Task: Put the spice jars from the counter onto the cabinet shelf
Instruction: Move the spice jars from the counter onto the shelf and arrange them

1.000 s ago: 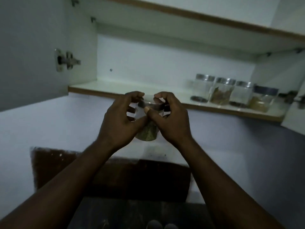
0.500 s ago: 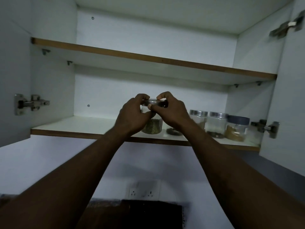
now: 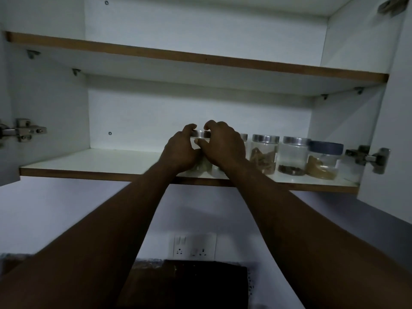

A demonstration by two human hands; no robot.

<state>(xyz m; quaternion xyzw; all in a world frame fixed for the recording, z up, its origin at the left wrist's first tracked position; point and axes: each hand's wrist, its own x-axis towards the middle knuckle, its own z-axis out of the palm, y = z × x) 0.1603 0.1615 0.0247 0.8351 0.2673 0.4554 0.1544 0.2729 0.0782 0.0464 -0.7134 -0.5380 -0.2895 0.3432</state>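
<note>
Both my hands grip a glass spice jar (image 3: pixel 201 134) with a silver lid, down at the lower cabinet shelf (image 3: pixel 93 161). My left hand (image 3: pixel 181 150) wraps its left side and my right hand (image 3: pixel 224 146) covers its right side and front. Only the lid and a bit of greenish contents show between the fingers. To the right on the same shelf stands a row of jars: a silver-lidded jar of brown pieces (image 3: pixel 264 153), a silver-lidded jar with dark seeds (image 3: pixel 292 156) and a blue-lidded jar of tan powder (image 3: pixel 323 161).
The upper shelf (image 3: pixel 200 56) runs across above. Open cabinet doors with metal hinges flank the opening, a left hinge (image 3: pixel 22 130) and a right hinge (image 3: pixel 367 158). A wall socket plate (image 3: pixel 194 246) sits below, above a dark counter item (image 3: pixel 189 284).
My hands have carried the jar up from chest height and forward onto the lower shelf, next to the row of jars. The view has tilted up into the cabinet.
</note>
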